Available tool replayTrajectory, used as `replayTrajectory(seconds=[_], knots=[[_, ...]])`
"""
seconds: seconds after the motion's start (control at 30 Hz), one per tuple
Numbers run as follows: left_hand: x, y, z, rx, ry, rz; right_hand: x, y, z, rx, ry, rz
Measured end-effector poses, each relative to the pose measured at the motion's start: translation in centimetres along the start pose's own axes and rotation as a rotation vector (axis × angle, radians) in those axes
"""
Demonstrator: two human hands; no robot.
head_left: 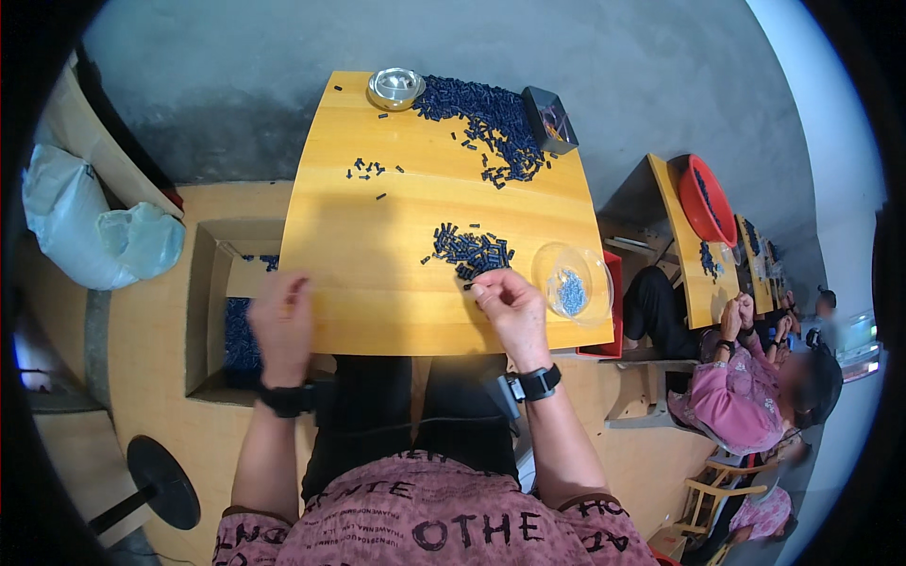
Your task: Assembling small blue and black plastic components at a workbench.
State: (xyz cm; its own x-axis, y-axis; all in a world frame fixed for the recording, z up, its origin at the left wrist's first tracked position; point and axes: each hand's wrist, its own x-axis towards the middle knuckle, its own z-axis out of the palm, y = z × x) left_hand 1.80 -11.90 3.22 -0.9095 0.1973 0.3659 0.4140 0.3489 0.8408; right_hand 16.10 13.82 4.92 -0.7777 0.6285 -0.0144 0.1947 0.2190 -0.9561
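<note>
My right hand [510,307] rests on the yellow wooden table [377,283], fingertips pinching a small dark blue part at the near edge of a little heap of such parts [469,251]. A clear plastic bowl [573,281] holding tiny blue pieces stands just right of that hand. My left hand [281,323] hovers at the table's left front edge, above an open cardboard box [203,311] with blue parts inside; its fingers are curled and whether it holds anything is unclear. Both wrists wear black bands.
A large pile of dark blue parts [486,118] lies at the far right of the table, beside a metal bowl [395,87] and a small dark tray [550,118]. White bags [94,231] sit at left. Another person [746,387] works at the adjoining table with a red basin [708,200].
</note>
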Motion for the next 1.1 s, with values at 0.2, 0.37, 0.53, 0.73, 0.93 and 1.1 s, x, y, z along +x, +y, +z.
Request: replayTrajectory(seconds=[0.2, 0.37, 0.53, 0.73, 0.93, 1.1], knots=[[0.0, -5.9, -8.4, 0.266, 0.223, -0.057, 0.2, 1.1, -2.8, 0.188, 0.05, -0.024], [0.3, -2.6, -4.9, 0.398, 0.059, 0.217, -0.9, 0.3, -4.5, 0.151, 0.107, -0.027], [-0.4, 1.8, 4.4, 0.1, -0.238, 0.238, -1.1, -1.0, -7.7, -0.103, 0.193, -0.139], [1.1, 2.5, 12.2, 0.131, -0.313, 0.287, -0.4, -0.8, -12.7, -0.42, 0.279, -0.235], [4.4, 0.9, 14.1, 0.144, -0.294, 0.374, 1.3, 1.1, -15.3, -0.687, 0.197, -0.313], [5.1, 1.6, 14.5, 0.071, -0.256, 0.391, 3.4, 2.1, -14.9, -0.779, 0.067, -0.32]])
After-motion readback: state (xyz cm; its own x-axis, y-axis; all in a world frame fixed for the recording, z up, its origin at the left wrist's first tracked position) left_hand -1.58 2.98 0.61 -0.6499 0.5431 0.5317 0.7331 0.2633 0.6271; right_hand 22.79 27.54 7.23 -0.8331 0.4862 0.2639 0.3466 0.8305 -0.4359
